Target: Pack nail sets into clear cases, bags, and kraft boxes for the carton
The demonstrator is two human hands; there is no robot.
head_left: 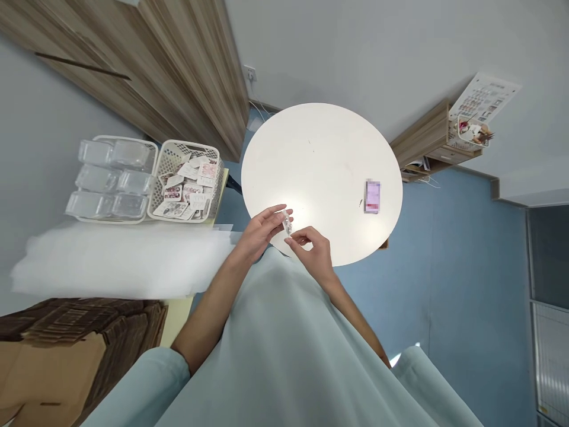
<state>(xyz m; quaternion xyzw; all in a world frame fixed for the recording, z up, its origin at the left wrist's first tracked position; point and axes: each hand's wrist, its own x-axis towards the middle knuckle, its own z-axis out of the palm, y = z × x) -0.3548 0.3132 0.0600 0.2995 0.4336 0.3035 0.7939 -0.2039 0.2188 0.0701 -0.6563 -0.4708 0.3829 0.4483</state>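
Over the near edge of a round white table point(320, 148), both hands hold one small clear packet point(287, 223) with tiny shiny pieces in it. My left hand point(263, 228) is closed on its upper end, between thumb and fingers. At the lower end, my right hand point(313, 249) pinches the packet with thumb and forefinger, the other fingers curled in. The exact kind of pieces inside is too small to make out.
A phone with a blurred screen point(372, 197) lies on the table's right side. At left stand a basket of small packaged cards point(186, 181), clear plastic boxes point(113, 178) in another basket, a stack of white sheets point(124, 261) and folded cardboard point(53, 367). A wooden cabinet point(427, 142) is at right.
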